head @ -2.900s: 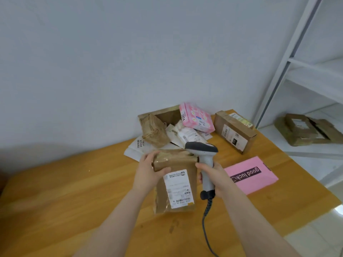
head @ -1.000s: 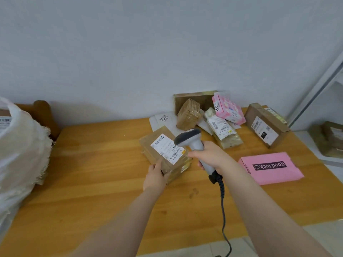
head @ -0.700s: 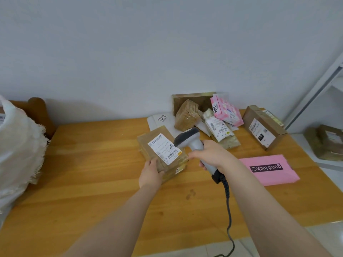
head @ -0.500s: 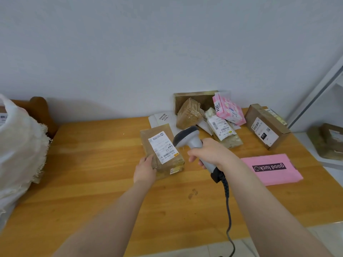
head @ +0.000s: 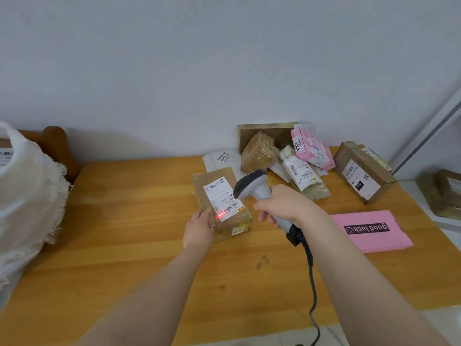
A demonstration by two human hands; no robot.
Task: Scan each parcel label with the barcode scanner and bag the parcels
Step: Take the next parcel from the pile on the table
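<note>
Nearest to me, the scanner's dark cable (head: 311, 283) runs from the table's (head: 124, 233) front edge up to my right hand (head: 282, 206), whose fingers are wrapped round the grip of the barcode scanner (head: 252, 188). Its head points left and down at the brown parcel (head: 239, 218). My left hand (head: 198, 229) grips that parcel's near left corner, thumb on top. The parcel sits mid-table, label (head: 219, 196) up, with a red scan dot (head: 220, 215) at the label's near edge beside the barcode. From here the scanner head covers part of the parcel's right side.

To the right a pink mailer (head: 369, 231) printed "good luck" lies flat, well apart from the parcel. At far left a white woven sack (head: 25, 196) bulges over the table edge.

Beyond, against the wall, is the heap of other parcels: a flat white envelope (head: 219, 158), a taped brown bundle (head: 258, 152), a labelled pouch (head: 303, 173), a pink flowered packet (head: 311, 148) and a cardboard box (head: 361, 171).
</note>
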